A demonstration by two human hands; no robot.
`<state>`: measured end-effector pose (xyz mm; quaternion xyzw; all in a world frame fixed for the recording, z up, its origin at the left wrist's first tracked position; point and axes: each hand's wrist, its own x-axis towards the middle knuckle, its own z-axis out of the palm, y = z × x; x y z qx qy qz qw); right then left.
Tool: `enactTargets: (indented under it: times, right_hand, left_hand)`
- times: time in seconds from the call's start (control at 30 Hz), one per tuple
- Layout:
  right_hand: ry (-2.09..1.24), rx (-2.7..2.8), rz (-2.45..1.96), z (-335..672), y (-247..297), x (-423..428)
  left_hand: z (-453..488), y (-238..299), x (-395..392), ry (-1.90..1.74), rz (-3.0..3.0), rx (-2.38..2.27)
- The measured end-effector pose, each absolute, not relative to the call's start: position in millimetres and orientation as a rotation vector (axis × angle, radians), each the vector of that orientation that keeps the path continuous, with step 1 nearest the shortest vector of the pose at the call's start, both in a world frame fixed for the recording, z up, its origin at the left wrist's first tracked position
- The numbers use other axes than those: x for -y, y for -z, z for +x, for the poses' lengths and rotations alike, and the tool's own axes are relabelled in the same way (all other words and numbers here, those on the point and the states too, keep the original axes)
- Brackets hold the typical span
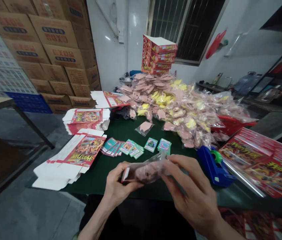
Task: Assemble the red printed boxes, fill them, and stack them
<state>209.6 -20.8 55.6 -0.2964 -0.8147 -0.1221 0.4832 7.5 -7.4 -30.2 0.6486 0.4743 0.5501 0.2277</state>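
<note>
Both my hands hold one clear plastic packet [147, 170] with a pink item inside, just above the near edge of the green table [98, 173]. My left hand [117, 186] pinches its left end, where a card shows at the opening. My right hand [193, 196] grips the right end with curled fingers. Beyond the packet, several green trading cards [131, 147] lie fanned out on the table.
A big heap of pink and yellow sealed packets [178, 103] fills the far table. Flat printed cartons [81, 153] lie left, a blue tape dispenser [214, 166] and red boxes [263, 163] right. Stacked red boxes [158, 55] and brown cartons [53, 43] stand behind.
</note>
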Motion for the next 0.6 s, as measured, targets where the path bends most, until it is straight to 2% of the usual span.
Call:
enactTargets:
  times: [0.27,0.47,0.6]
  right_hand:
    - [0.185,2.030,-0.794,190,-55,14]
    - [0.319,2.026,-0.715,179,-59,4]
    - [0.250,2.280,-0.693,181,-62,0]
  left_hand:
    - [2,37,9,-1.434,1.675,-1.266]
    - [6,29,7,-1.407,1.738,-1.169]
    - [5,30,5,-1.375,1.699,-1.129]
